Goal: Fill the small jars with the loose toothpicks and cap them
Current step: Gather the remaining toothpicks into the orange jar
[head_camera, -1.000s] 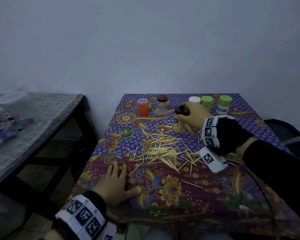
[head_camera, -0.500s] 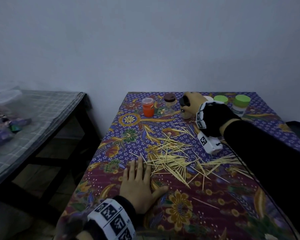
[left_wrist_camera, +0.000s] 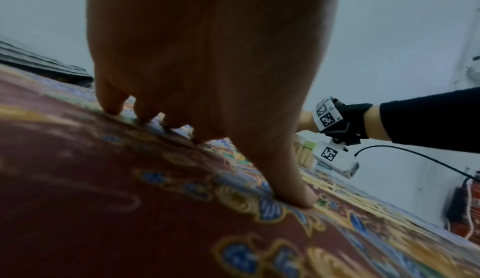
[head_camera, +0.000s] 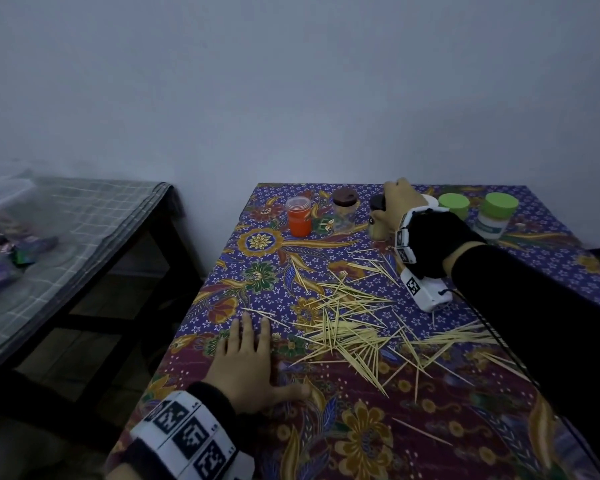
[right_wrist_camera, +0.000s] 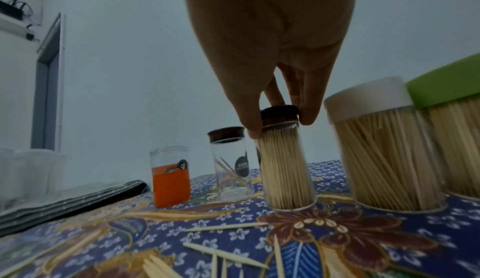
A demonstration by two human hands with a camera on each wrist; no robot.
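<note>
My right hand [head_camera: 392,211] [right_wrist_camera: 279,126] pinches the dark cap [right_wrist_camera: 279,113] of a small clear jar [right_wrist_camera: 287,169] packed with toothpicks. The jar stands upright with its base at the cloth, in the back row. Left of it are a brown-capped jar [head_camera: 344,211] [right_wrist_camera: 231,163] holding a few toothpicks and an orange jar [head_camera: 299,216] [right_wrist_camera: 171,177]. To its right is a white-capped full jar [right_wrist_camera: 381,148]. Loose toothpicks [head_camera: 354,327] [right_wrist_camera: 223,255] lie scattered mid-table. My left hand [head_camera: 250,358] [left_wrist_camera: 207,56] rests flat on the tablecloth [head_camera: 361,427], fingers straight.
Two green-capped jars [head_camera: 453,202] [head_camera: 497,216] stand at the back right. A second table [head_camera: 66,244] with a grey checked cloth and plastic containers is to the left, across a gap. A black cable [head_camera: 492,327] trails from my right wrist.
My right hand has carried the filled jar away from the pile to the back row and brought it down beside the white-capped jar. The left hand stays flat.
</note>
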